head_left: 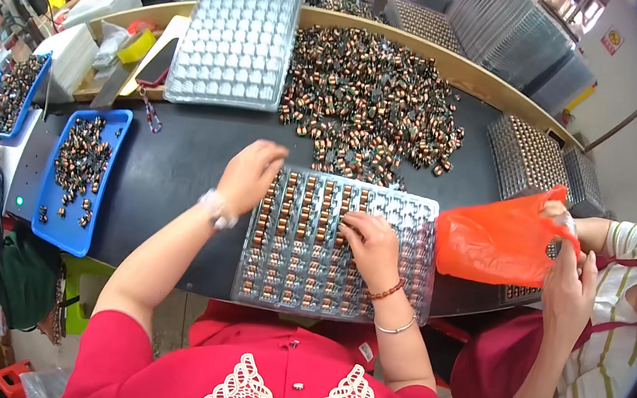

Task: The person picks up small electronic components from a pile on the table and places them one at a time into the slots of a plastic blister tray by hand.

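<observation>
At the worktop's near edge, my left hand (250,176) hovers half-curled over the clear pocketed tray (410,246), its grip unreadable; my right hand (369,244) presses copper coils (309,206) into rows. Filling, I judge, is underway; empty pockets need coils from the far pile (370,100).

Plastic, copper and matt black

We see a clear, glossy moulded-plastic tray (410,246), shiny copper-wound coils (365,107) heaped on a smooth, matt black worktop (185,154), a blue plastic bin (111,123) and a thin, glossy orange plastic bag (494,238).
</observation>
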Motion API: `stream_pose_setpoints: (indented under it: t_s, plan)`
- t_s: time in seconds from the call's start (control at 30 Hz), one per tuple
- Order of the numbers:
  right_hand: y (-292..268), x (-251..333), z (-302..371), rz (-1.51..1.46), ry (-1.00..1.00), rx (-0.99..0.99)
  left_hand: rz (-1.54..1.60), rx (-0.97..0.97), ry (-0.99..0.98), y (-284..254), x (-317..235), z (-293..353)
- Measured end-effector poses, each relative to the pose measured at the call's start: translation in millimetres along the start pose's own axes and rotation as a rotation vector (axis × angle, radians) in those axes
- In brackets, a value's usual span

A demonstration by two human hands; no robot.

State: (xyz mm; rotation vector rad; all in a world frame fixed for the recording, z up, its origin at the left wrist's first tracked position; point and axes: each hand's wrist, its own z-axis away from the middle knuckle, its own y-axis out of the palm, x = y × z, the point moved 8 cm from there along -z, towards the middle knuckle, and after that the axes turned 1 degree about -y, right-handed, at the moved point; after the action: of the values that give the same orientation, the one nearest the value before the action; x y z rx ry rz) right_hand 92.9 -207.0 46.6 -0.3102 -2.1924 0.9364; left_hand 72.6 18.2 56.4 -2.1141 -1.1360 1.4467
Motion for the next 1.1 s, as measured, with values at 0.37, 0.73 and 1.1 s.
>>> stream_pose_setpoints:
  t_s: [0.37, 0.73, 1.1]
  plan:
    - [6.7, 3.4, 1.4, 0.007, 0.006, 0.048, -0.470, 0.090, -0.329, 73.5, 75.1, -80.8]
    - [1.7, 30.2, -0.6, 0.102, -0.146, 0.049, 0.962, -0.191, -0.654, 39.5, 89.2, -28.3]
    - [-18.4, 35.8, -10.1, -0.051, -0.058, 0.065, 1.023, -0.058, -0.639, 1.7, 41.7, 29.7]
